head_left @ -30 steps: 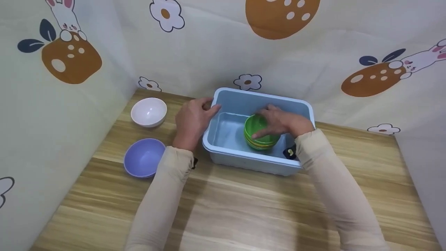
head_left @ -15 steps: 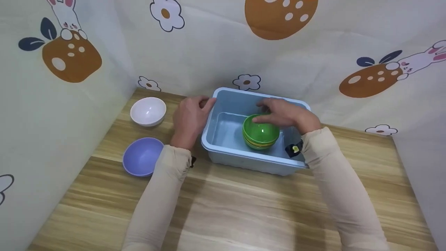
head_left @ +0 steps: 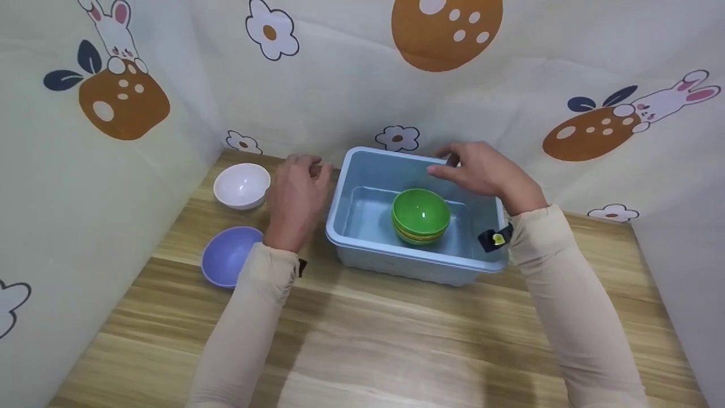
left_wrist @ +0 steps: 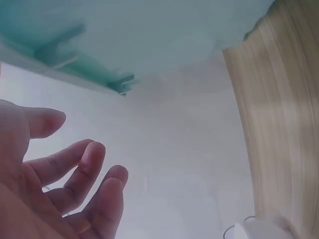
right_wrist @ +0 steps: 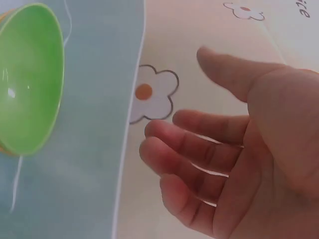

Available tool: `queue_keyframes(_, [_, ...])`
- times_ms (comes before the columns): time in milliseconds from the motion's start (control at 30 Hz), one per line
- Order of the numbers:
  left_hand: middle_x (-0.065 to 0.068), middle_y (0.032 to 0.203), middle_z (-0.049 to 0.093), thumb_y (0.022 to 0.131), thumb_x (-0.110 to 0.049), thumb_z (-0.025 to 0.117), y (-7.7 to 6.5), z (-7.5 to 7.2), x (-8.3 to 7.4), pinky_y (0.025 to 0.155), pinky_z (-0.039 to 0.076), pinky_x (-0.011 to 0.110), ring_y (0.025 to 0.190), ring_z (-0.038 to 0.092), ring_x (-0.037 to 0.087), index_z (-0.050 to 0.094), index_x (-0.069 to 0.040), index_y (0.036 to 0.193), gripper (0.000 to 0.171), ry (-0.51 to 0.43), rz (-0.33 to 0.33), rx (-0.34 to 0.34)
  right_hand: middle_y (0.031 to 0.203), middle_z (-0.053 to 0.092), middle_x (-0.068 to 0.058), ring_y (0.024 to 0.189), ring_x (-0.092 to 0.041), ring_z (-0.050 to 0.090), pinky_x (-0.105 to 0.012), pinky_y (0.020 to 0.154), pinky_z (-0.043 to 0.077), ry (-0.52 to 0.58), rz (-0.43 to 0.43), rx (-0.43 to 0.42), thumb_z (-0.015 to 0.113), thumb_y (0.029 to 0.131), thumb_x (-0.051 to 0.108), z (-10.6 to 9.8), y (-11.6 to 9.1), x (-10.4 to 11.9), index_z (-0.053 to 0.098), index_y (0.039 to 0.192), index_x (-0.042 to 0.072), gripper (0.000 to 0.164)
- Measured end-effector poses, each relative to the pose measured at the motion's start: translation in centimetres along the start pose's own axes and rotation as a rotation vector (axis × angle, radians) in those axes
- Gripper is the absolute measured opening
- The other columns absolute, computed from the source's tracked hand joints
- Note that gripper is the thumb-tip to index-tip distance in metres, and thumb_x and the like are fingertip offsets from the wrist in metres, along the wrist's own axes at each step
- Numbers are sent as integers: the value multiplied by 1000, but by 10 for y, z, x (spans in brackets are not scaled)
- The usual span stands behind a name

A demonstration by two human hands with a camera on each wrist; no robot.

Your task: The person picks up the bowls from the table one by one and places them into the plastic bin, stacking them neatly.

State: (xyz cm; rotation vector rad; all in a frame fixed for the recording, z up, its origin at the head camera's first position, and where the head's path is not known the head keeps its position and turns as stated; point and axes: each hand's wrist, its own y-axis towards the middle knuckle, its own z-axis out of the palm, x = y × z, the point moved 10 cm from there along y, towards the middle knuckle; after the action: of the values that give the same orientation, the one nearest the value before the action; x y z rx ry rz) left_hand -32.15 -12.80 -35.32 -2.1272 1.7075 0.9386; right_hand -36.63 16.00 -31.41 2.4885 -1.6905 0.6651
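A stack of bowls sits inside the light blue plastic bin [head_left: 391, 258], a green bowl [head_left: 421, 212] on top and a yellow edge showing beneath it. Above the bin's back right rim hovers my right hand [head_left: 490, 170], holding nothing, its fingers relaxed and apart in the right wrist view. My left hand [head_left: 297, 201] is in the air between the bin and the white bowl [head_left: 242, 186], with loosely bent fingers [left_wrist: 92, 157] and nothing in them. A purple bowl [head_left: 226, 258] stands nearer on the left, partly covered by the left sleeve.
The wooden table [head_left: 391, 340] carries the bin near its back edge. A cloth wall [head_left: 334, 85] printed with flowers, oranges and rabbits rises close behind, and more cloth closes off the left and right sides.
My right hand has come away from the green bowl, moving up and right to above the bin's rim. My left hand has left the bin's left rim and shifted left. The bowls stay put.
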Motion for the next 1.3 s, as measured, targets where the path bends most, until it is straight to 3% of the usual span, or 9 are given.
queue_keyframes(200, [9, 117, 68, 99, -43, 61, -9, -10, 9, 83, 56, 47, 107, 63, 27, 70, -12, 128, 44, 0, 64, -33, 118, 71, -21, 101, -34, 66, -51, 90, 58, -41, 66, -80, 60, 101, 39, -13, -16, -25, 67, 128, 2, 46])
queue_keyframes(367, [11, 114, 69, 96, -43, 65, -14, -21, 15, 84, 54, 51, 107, 63, 31, 70, -10, 127, 46, 26, 124, -60, 102, 72, -21, 89, -32, 63, -40, 73, 55, -54, 122, -151, 59, 101, 35, -18, -31, -55, 71, 116, -1, 41])
queue_keyframes(600, [14, 119, 65, 93, -49, 67, -23, -33, 29, 83, 52, 53, 110, 60, 36, 66, -10, 131, 55, 78, 121, -52, 91, 70, -19, 82, -29, 60, -29, 61, 46, -26, 185, -156, 59, 101, 37, -7, -44, -92, 72, 108, -2, 42])
queue_keyframes(967, [18, 119, 63, 90, -55, 68, -40, -35, 48, 89, 47, 53, 108, 54, 41, 63, -7, 134, 65, 80, 130, -11, 93, 71, -18, 81, -29, 61, -31, 62, 46, -3, 234, -231, 49, 104, 49, 16, -50, -132, 72, 109, 0, 55])
queue_keyframes(1100, [21, 123, 60, 90, -54, 70, -46, -36, 60, 91, 46, 54, 109, 52, 42, 61, -5, 136, 68, 75, 135, 0, 97, 70, -18, 86, -28, 62, -29, 67, 49, 87, 223, -208, 41, 106, 53, 27, -50, -138, 70, 114, 1, 60])
queue_keyframes(1300, [23, 128, 56, 85, -56, 73, -53, -41, 75, 98, 44, 62, 119, 47, 45, 61, -7, 136, 71, 107, 127, -8, 93, 68, -19, 81, -26, 62, -28, 68, 49, 191, 211, -194, 37, 107, 53, 33, -46, -138, 68, 107, 3, 59])
